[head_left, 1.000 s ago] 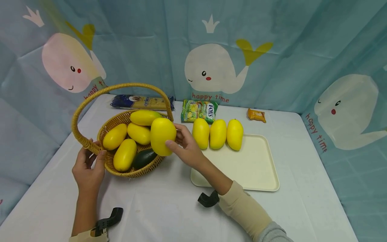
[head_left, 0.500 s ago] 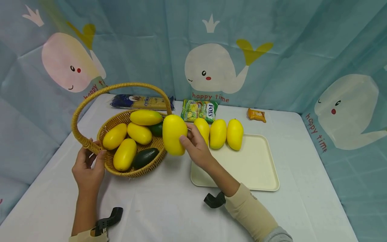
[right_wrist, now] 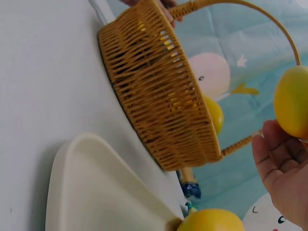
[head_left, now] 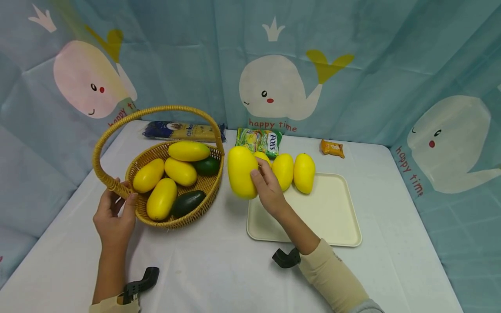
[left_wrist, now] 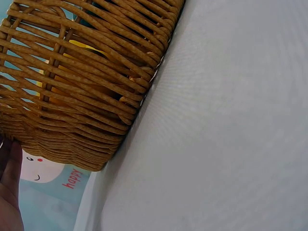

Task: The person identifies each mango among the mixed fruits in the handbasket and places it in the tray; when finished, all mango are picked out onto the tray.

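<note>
My right hand grips a yellow mango and carries it between the basket and the tray; the right wrist view also shows this mango above the fingers. At the left, my left hand holds the rim of a wicker basket by the foot of its arched handle. Inside the basket lie several yellow mangoes and two dark green fruits. Along the back of a cream tray rest three more mangoes, one partly hidden behind the held one.
Behind the basket lies a long blue and yellow pasta packet. A green FOX'S candy bag is at the table's back edge, with a small orange wrapped snack farther right. A blue whale-print curtain closes off the back and sides.
My right hand has moved right with the mango, out from over the basket to the tray's left edge, uncovering a second dark green fruit. My left hand has stayed on the basket.
</note>
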Demonstrator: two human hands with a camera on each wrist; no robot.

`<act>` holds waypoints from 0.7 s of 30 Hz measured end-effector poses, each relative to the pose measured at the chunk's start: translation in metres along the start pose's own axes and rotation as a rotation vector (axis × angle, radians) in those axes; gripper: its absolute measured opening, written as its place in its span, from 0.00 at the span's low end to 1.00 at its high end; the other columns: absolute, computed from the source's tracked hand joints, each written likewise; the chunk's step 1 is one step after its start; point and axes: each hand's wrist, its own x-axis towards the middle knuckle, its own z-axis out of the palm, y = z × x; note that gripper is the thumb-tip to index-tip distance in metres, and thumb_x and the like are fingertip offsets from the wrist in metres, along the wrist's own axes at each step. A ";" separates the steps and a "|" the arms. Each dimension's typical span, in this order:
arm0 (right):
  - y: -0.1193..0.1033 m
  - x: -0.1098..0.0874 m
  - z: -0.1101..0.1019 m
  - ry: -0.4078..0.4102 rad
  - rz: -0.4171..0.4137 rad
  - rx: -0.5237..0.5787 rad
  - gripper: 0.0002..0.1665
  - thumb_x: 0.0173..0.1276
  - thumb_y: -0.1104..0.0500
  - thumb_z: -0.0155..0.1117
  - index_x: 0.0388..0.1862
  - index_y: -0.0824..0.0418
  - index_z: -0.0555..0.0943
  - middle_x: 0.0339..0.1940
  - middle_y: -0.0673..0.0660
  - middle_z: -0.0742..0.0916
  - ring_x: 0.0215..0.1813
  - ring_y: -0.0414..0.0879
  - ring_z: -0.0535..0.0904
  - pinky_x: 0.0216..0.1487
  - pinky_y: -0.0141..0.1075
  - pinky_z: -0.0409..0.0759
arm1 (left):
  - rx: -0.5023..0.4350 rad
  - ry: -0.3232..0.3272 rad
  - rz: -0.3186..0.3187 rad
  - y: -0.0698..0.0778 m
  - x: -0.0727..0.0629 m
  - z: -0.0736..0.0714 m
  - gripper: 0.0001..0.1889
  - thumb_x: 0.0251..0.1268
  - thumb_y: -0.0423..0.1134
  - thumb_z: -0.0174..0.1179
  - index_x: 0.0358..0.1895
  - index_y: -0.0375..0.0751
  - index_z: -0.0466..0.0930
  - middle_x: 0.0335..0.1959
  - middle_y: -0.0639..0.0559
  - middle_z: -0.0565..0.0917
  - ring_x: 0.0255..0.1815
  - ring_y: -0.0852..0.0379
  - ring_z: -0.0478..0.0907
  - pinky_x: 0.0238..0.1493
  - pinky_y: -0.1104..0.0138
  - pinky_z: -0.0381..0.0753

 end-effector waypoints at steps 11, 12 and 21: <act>0.001 -0.005 -0.019 0.105 0.059 -0.084 0.26 0.82 0.49 0.40 0.71 0.60 0.66 0.48 0.61 0.78 0.46 0.52 0.73 0.50 0.41 0.76 | -0.006 0.001 -0.004 0.002 0.000 0.001 0.29 0.64 0.23 0.64 0.69 0.44 0.74 0.57 0.44 0.82 0.59 0.57 0.78 0.59 0.73 0.76; 0.001 -0.005 -0.020 0.112 0.064 -0.090 0.26 0.82 0.49 0.40 0.72 0.60 0.66 0.48 0.61 0.78 0.46 0.52 0.73 0.50 0.41 0.76 | -0.008 0.002 -0.002 0.002 0.000 0.001 0.29 0.64 0.23 0.64 0.69 0.43 0.74 0.57 0.44 0.82 0.59 0.57 0.79 0.59 0.73 0.77; 0.005 -0.012 -0.034 0.162 0.106 -0.128 0.27 0.82 0.47 0.41 0.71 0.59 0.67 0.50 0.60 0.78 0.49 0.52 0.71 0.54 0.42 0.75 | 0.010 0.001 0.001 0.000 0.000 0.000 0.30 0.64 0.23 0.65 0.69 0.43 0.74 0.58 0.44 0.82 0.59 0.58 0.78 0.59 0.73 0.77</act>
